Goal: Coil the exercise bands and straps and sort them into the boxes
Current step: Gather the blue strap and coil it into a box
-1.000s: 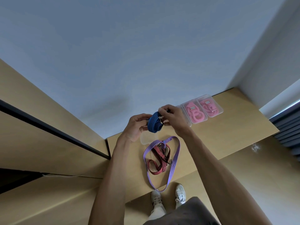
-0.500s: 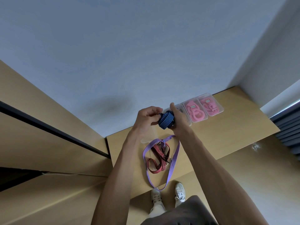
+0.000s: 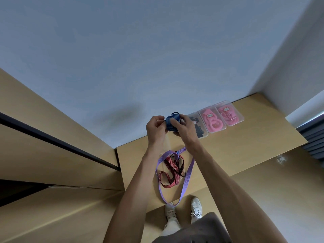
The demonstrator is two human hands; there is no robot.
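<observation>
Both my hands hold a coiled blue striped strap (image 3: 171,124) in the air above the far edge of the wooden table (image 3: 245,146). My left hand (image 3: 156,129) pinches its left side. My right hand (image 3: 185,129) wraps round its right side, thumb across the coil. A black hook sticks up from the top of the coil. On the table below lie a loose red striped strap (image 3: 171,171) and a long purple strap (image 3: 186,179) looped round it. Three clear boxes stand along the wall: one with black items (image 3: 199,127), partly hidden by my right hand, and two with pink bands (image 3: 212,120) (image 3: 229,113).
The table meets a pale wall at the back and a corner at the right. A wooden ledge with a dark edge (image 3: 52,137) runs along the left. My white shoes (image 3: 182,211) stand on the floor at the table's near edge.
Both hands carried the blue coil away from me and slightly right, toward the boxes. The coil looks tighter, and its black hook now shows on top.
</observation>
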